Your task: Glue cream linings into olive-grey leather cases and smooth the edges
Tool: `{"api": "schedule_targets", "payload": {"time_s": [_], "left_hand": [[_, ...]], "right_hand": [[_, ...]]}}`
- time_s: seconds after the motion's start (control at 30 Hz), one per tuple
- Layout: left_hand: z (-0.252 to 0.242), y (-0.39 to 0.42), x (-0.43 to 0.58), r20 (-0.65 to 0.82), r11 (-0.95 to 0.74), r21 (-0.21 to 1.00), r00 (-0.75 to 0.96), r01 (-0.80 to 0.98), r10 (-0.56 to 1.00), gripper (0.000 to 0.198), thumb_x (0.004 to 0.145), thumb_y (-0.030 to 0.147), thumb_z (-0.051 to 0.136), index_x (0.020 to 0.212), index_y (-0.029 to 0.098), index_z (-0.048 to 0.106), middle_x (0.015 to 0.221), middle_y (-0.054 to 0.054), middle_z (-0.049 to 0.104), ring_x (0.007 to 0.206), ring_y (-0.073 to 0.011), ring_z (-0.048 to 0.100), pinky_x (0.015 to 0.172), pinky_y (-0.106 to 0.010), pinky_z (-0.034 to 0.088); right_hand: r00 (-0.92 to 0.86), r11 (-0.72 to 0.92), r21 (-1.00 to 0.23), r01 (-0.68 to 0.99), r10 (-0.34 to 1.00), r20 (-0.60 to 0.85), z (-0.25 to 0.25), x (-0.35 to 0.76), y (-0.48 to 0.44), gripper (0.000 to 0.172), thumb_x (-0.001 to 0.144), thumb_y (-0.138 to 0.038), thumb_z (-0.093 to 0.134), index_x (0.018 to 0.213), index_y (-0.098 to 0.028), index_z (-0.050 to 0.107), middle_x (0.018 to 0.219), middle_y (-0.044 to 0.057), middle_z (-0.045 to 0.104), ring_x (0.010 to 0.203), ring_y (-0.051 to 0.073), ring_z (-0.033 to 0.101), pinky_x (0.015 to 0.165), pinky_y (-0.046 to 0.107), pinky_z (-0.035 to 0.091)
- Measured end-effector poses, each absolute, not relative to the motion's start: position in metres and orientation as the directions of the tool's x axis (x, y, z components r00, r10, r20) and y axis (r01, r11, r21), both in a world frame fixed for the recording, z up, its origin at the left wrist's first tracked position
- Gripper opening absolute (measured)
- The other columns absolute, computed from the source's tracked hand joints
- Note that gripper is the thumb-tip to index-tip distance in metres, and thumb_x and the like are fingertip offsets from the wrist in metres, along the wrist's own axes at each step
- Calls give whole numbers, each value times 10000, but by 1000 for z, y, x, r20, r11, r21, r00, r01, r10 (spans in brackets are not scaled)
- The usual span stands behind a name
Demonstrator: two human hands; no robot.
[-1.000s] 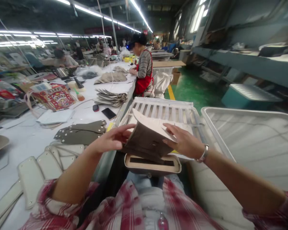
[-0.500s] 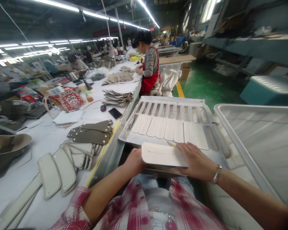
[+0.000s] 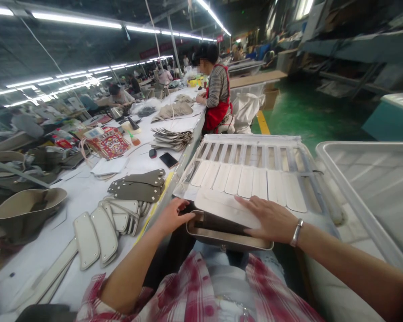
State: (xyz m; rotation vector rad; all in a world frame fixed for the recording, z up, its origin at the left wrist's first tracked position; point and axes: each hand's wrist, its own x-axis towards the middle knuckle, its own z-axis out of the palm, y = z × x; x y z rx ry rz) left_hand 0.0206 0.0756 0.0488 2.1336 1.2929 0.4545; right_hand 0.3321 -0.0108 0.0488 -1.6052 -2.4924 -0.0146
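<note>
Head view: your left hand (image 3: pixel 173 218) clamps its grip on the left end of the tan bag (image 3: pixel 229 240) in your lap. Your right hand (image 3: pixel 272 220) lies flat, grip apart, on the white panel (image 3: pixel 221 206) across the bag's mouth, just before the slatted rack (image 3: pixel 255 140).

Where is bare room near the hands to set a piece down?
The far half of the slatted rack, beyond its row of white strips, is bare; so is the white bin on the right. Crowded: the table edge by the left hand, with stacked cream panels.
</note>
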Motion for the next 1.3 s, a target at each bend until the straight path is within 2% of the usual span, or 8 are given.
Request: {"api": "schedule_targets", "payload": {"time_s": [0.17,0.33,0.63,0.8,0.93,1.07,1.17,1.3], "left_hand": [[5,56,6,-62,-119,720,235,683,970,417,768,357,578,1121,142,526,799,-13,537,758,-141,522,765,-283,444],[-12,40,13,-92,-92,720,225,688,970,378,813,325,518,1157,168,511,769,-14,554,707,-141,533,691,-271,467],[0,47,19,-249,21,788,288,615,925,437,817,257,456,1249,213,403,717,15,532,498,-97,511,433,-180,425],[-4,43,21,-233,62,825,238,561,943,471,814,232,442,1273,229,339,651,55,475,444,-86,463,421,-187,402],[-6,44,17,-59,-128,731,249,671,967,433,786,158,458,1212,204,396,578,76,390,539,-101,457,568,-214,402],[-1,48,14,61,-344,621,394,704,917,507,765,95,435,1258,203,388,701,40,453,644,-110,471,678,-232,410],[7,52,15,-5,-495,486,569,720,822,489,802,88,379,1254,256,460,863,-10,493,724,-115,503,717,-233,426],[20,59,25,-196,-635,193,664,748,722,484,809,119,399,1247,300,492,886,-34,487,751,-153,542,666,-254,436]], "right_hand": [[-584,569,139,811,769,260,35,317,-13,702,747,-614,542,1351,-293,385,945,96,524,701,197,489,608,304,343],[-584,541,221,811,758,290,25,316,-29,720,698,-536,648,1334,-306,402,894,80,530,667,186,467,571,292,320],[-525,476,257,841,832,178,28,301,-27,685,709,-491,663,1320,-297,421,866,83,540,656,201,497,534,293,329],[-527,491,233,840,840,130,23,312,-30,742,665,-557,674,1317,-316,416,913,88,549,629,177,516,526,271,339],[-538,515,215,830,840,65,30,305,-25,713,687,-535,668,1317,-319,413,889,70,542,673,189,537,533,264,346],[-530,520,200,830,848,-5,38,295,-22,704,673,-524,686,1299,-324,435,885,72,544,713,214,551,551,275,358],[-528,526,171,833,848,-34,39,295,-25,712,675,-542,675,1307,-332,424,899,80,549,715,221,559,561,282,370],[-524,523,115,844,852,-29,34,299,-35,725,695,-535,655,1336,-319,394,944,109,549,741,238,568,596,310,403]]}}
